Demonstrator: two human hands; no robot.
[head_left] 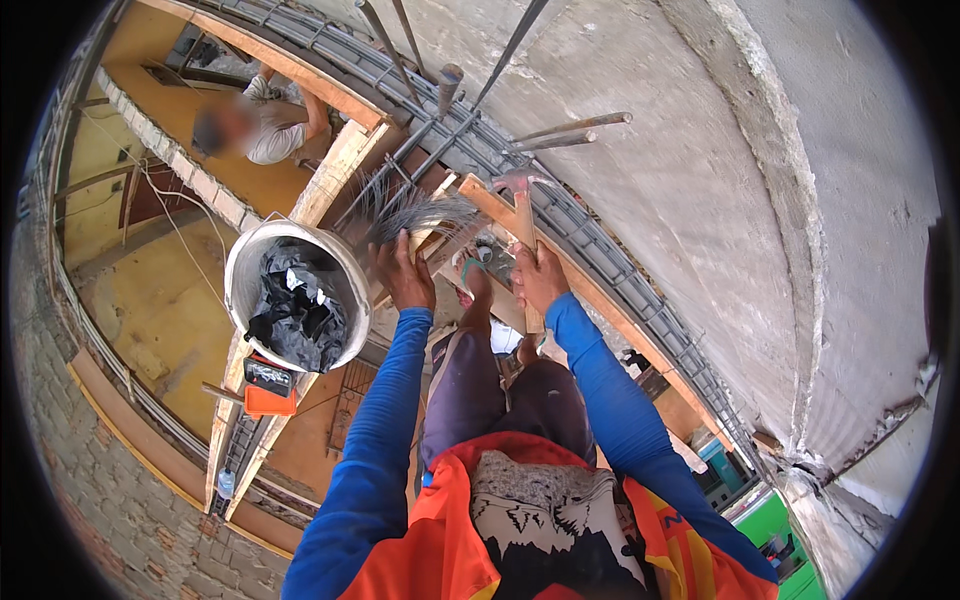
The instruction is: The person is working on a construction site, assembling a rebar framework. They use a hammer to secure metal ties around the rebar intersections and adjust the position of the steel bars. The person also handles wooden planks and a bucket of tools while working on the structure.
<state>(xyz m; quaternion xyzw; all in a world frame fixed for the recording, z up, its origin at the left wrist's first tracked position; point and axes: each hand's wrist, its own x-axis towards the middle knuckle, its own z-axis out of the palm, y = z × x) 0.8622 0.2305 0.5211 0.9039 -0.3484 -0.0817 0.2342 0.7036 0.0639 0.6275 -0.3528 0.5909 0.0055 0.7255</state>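
Note:
My right hand (540, 277) is closed round the wooden handle of a claw hammer (524, 205). The hammer points away from me, its worn reddish head over the rebar beside a timber board (490, 205). To the left, my left hand (405, 272) reaches forward with its fingers apart. Its fingertips are at the near edge of a loose bundle of thin grey tie wires (430, 215), which fans out over the timber and rebar. Whether they pinch any wire is hard to make out.
A white bucket (361, 300) holding crumpled black plastic stands left of my left hand, beside an orange box (270, 400). A long rebar cage (620, 262) runs between formwork boards and a concrete wall (680, 120). Upright bars (450, 85) jut up ahead. Another person (270, 130) is lower down at upper left.

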